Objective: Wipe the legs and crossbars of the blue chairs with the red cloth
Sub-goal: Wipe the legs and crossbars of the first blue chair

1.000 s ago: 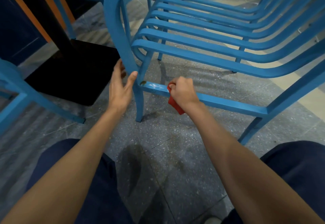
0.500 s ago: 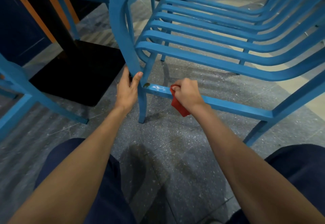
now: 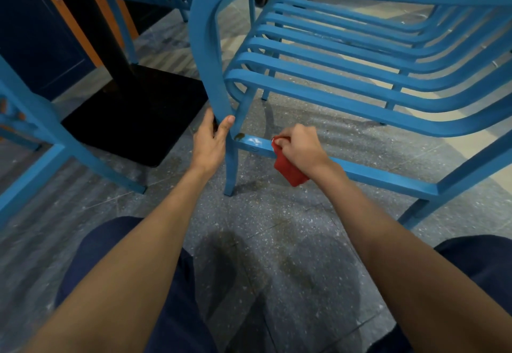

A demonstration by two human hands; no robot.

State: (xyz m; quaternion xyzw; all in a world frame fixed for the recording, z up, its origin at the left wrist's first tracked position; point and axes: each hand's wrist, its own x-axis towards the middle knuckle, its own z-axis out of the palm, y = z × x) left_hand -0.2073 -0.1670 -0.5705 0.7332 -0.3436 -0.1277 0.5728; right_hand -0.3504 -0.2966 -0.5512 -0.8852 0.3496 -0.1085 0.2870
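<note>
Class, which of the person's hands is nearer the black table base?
Left. The left hand grips the chair leg beside the black table base; the right hand holds the red cloth on the crossbar, farther away.

dim, cool indoor light with a blue-grey cast. the speckled floor [image 3: 277, 214] is murky near the camera and turns pale and bright only at the upper right, beyond the blue chair [image 3: 360, 103]. soft striped shadows fall across the floor under and left of the seat, and blotchy dark shadows lie between the knees. a small white glare sits on the crossbar [image 3: 388, 179] near its left end. the black table base [image 3: 133, 114] swallows all detail. the red cloth [image 3: 288, 169] is the one saturated colour. focus is sharpest mid-frame, around the left hand [image 3: 210, 144] and right hand [image 3: 302, 147]. the forearms at the bottom look soft and stretched, and the chair's frame bows toward the edges.
</note>
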